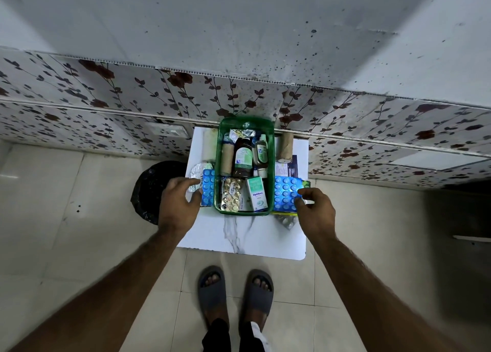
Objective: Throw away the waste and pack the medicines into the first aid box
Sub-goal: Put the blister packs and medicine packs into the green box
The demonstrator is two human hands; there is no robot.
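Observation:
A green first aid box (271, 165) stands on a small white marble-look table (239, 234). It holds brown bottles, a white carton, a gold blister strip and a cardboard roll. A blue blister strip (208, 189) lies left of the box, and my left hand (179, 200) pinches its left edge with thumb and fingers. On the other side lies a second blue blister strip (285, 193); my right hand (314, 211) grips its right end. A silver strip (285, 221) peeks out under it.
A bin lined with a black bag (150, 189) stands on the floor left of the table. A cardboard roll (285, 145) and a printed leaflet (288, 168) lie right of the box. A round foil piece (196, 169) lies on the left. My sandalled feet are below.

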